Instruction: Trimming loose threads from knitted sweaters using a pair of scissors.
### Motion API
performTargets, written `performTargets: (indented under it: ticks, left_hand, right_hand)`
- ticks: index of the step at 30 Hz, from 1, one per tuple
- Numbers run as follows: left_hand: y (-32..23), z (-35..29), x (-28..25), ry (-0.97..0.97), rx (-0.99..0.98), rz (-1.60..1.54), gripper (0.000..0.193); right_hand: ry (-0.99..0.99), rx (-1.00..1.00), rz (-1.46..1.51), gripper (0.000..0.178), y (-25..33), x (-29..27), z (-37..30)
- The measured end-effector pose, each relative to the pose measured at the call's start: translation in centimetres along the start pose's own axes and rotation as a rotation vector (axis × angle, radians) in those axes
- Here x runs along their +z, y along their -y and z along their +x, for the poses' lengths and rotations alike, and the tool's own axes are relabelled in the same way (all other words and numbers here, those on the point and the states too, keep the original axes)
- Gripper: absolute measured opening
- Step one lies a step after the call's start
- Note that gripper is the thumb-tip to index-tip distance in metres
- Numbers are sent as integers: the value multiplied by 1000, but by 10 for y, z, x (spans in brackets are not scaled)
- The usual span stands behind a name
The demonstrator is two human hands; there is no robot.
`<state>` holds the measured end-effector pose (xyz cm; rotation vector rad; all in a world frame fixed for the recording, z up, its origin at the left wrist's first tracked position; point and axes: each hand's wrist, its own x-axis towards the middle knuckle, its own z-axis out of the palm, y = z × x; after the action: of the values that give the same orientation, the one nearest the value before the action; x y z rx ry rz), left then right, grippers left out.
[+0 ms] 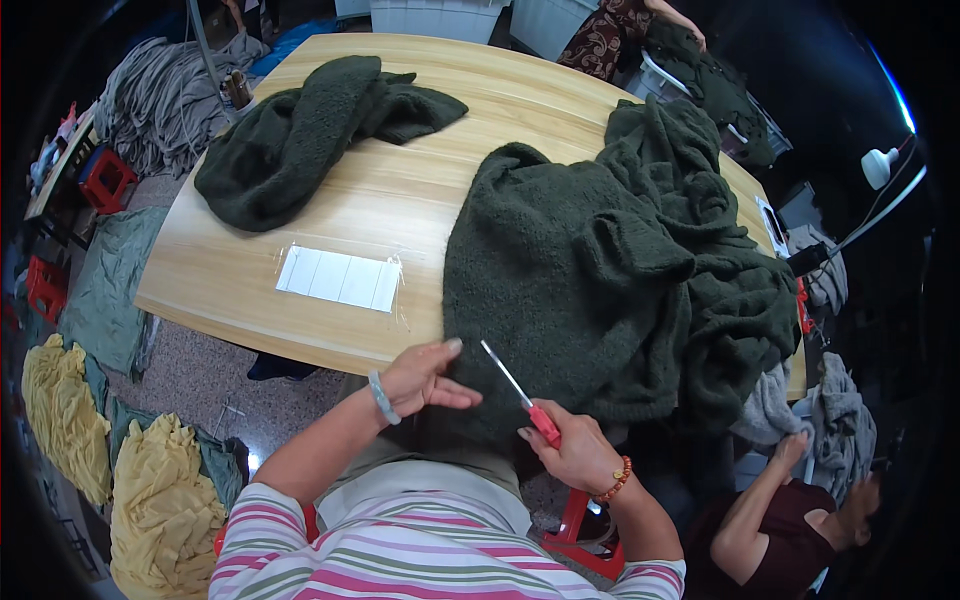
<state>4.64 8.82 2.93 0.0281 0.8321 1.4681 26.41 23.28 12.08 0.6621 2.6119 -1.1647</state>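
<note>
My right hand (578,447) is closed round the red handle of a slim tool (517,382) with a straight metal shaft. I cannot tell whether it is a blade or a hook. The shaft points up and left over a dark green knitted garment (540,270), whose near edge hangs at the table's front. Beside that edge is my left hand (428,381), holding nothing, with thumb and fingers spread apart. Whether its fingertips touch the knit I cannot tell. More dark green knitwear (725,270) lies heaped on the right.
Another dark green knit piece (300,140) lies on the wooden table (420,130), behind a white ruled card (338,278). Yellow cloth (165,500) and grey cloth (165,105) are piled at the left. One person (775,540) sits at the lower right; another (605,40) is at the far side.
</note>
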Motion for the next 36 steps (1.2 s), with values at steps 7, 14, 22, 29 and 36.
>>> performTargets:
  ticks: [7,14,22,29,36]
  left_hand:
    - [39,-12,-1,-80,-3,-106,21]
    - [52,-10,-6,-126,49,-74,24]
    - [43,-19,7,-128,39,-96,22]
    - [60,-27,-1,-59,-121,90,27]
    - [55,-21,-7,-136,84,33,17]
  right_hand:
    - [0,-25,-18,39,0,-4,-21]
    - [231,42,-152,40,11,5,-36]
    - [275,47,-139,39,4,7,-38]
    - [61,23,-10,42,0,-5,-48]
    - [361,69,-188,41,4,3,-64]
